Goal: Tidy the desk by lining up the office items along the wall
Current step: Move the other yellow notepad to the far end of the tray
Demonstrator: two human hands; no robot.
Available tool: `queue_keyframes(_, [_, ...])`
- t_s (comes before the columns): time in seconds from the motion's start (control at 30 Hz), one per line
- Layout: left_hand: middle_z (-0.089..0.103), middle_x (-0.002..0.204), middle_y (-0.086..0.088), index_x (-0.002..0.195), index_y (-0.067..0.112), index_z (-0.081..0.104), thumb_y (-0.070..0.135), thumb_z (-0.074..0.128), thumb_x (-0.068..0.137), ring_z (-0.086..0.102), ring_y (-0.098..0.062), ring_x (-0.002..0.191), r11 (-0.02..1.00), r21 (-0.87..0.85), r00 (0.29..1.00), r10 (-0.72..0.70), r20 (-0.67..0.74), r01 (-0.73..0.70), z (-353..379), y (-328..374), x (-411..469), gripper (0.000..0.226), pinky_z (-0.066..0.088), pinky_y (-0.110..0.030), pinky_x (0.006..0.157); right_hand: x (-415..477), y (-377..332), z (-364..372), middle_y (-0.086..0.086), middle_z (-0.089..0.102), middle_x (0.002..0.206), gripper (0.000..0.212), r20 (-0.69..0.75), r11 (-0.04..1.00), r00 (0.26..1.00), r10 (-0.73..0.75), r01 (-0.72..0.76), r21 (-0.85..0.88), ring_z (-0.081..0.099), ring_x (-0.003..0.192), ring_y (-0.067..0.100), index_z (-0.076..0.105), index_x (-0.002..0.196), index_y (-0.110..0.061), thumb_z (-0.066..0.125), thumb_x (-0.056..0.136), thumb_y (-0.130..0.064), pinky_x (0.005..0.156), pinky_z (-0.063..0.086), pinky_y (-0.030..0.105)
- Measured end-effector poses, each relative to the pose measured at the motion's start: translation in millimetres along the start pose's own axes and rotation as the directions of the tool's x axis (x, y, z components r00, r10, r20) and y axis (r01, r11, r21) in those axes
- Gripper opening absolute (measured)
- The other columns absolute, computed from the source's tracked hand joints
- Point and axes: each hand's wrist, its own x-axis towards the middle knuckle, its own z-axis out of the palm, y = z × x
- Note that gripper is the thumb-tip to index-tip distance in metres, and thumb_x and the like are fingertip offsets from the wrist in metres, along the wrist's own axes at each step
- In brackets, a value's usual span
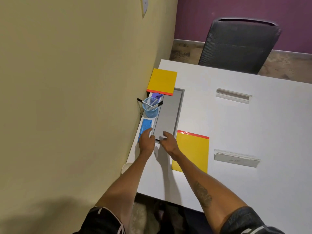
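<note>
A blue stapler-like item (pixel 145 127) lies along the cream wall (pixel 67 98); my left hand (pixel 146 141) rests on its near end, fingers curled over it. Beyond it stands a blue mesh pen cup (pixel 150 108) with several pens, then a purple item (pixel 157 96), partly hidden. A yellow folder with a red edge (pixel 162 81) lies by the wall at the far end. A second yellow folder (pixel 192 152) lies flat near my right hand (pixel 168 141), whose spread fingers hover over the near end of the grey recessed tray (pixel 168 112).
The white desk (pixel 236 166) has two white cable-slot covers (pixel 233 95) (pixel 236 157) on the right. A dark mesh office chair (pixel 239 44) stands behind the far edge. A white round object (pixel 125 167) pokes out at the desk's left edge by the wall.
</note>
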Motion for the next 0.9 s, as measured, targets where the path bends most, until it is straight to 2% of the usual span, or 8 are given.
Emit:
queue_keyframes(0.2, [0.054,0.142,-0.010,0.138,0.008,0.052,0.003,0.047,0.096,0.049,-0.026,0.133,1.000,0.017,0.994,-0.003,0.112,0.002,35.5,14.2,-42.0,0.042,0.040,-0.034,0.110,-30.4,28.0,-45.9,0.012,0.040,0.151,0.060,-0.056,1.000,0.998,0.014,-0.014,0.005,0.044,0.135,0.028,0.038,0.147,-0.010,0.057,0.091,-0.018,0.111,0.039,0.044])
queue_keyframes(0.43, [0.051,0.145,-0.009,0.142,0.011,0.048,0.009,0.049,0.096,0.050,-0.026,0.131,0.998,0.048,0.986,-0.044,0.160,0.037,66.3,17.4,-102.0,0.047,0.041,-0.036,0.110,-79.1,75.6,-103.9,0.009,0.041,0.150,0.059,-0.100,0.997,0.994,0.035,-0.027,0.074,0.049,0.129,0.026,0.037,0.147,-0.011,0.055,0.091,-0.011,0.104,0.041,0.036])
queue_keyframes(0.57, [0.050,0.146,-0.008,0.144,0.013,0.046,0.011,0.050,0.096,0.050,-0.027,0.131,0.997,0.062,0.983,-0.065,0.174,0.055,81.0,14.7,-129.6,0.048,0.043,-0.040,0.109,-101.7,100.8,-128.8,0.009,0.041,0.151,0.059,-0.101,0.996,0.994,0.052,-0.044,0.080,0.046,0.133,0.026,0.037,0.147,-0.011,0.054,0.091,-0.012,0.108,0.039,0.037])
queue_keyframes(0.7, [0.050,0.145,-0.009,0.143,0.014,0.046,0.013,0.050,0.095,0.053,-0.029,0.126,0.995,0.080,0.981,-0.069,0.182,0.055,96.6,8.5,-148.4,0.049,0.046,-0.045,0.105,-117.7,117.4,-141.1,0.010,0.040,0.151,0.062,-0.077,0.994,0.994,0.073,-0.066,0.084,0.041,0.138,0.027,0.036,0.148,-0.010,0.055,0.090,-0.012,0.113,0.036,0.041])
queue_keyframes(0.9, [0.051,0.144,-0.012,0.144,0.014,0.044,0.014,0.051,0.094,0.054,-0.032,0.124,0.990,0.090,0.975,-0.125,0.186,0.110,103.9,0.7,-147.8,0.051,0.046,-0.047,0.104,-118.2,137.3,-139.1,0.011,0.040,0.151,0.064,-0.065,0.983,0.986,0.153,-0.145,0.110,0.043,0.136,0.028,0.033,0.149,-0.011,0.055,0.090,-0.015,0.111,0.037,0.042])
